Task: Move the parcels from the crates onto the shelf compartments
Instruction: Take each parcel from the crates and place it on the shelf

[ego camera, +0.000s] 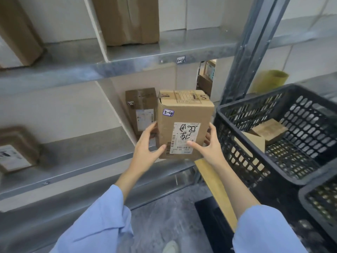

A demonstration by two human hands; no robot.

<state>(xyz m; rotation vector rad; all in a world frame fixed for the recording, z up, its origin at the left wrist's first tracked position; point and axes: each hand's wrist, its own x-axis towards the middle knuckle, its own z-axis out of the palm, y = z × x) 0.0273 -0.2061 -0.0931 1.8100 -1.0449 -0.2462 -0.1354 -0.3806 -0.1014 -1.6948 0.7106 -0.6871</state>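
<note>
I hold a brown cardboard parcel [184, 123] upright between both hands at the front edge of the middle shelf [91, 167]. It carries a white shipping label and a small sticker marked 2-4. My left hand [148, 145] grips its left side and my right hand [207, 145] grips its right side and front. Behind it in the same compartment stands a darker parcel [141, 110] with its own 2-4 sticker. The black plastic crate [277, 132] on the right holds two small cardboard parcels [268, 131].
The upper shelf [164, 52], tagged 1-4, carries two tall boxes [127, 19]. A flat parcel [16, 148] lies in the left middle compartment. A grey steel upright [244, 52] stands between shelf and crate. A second black crate [321, 201] sits at lower right.
</note>
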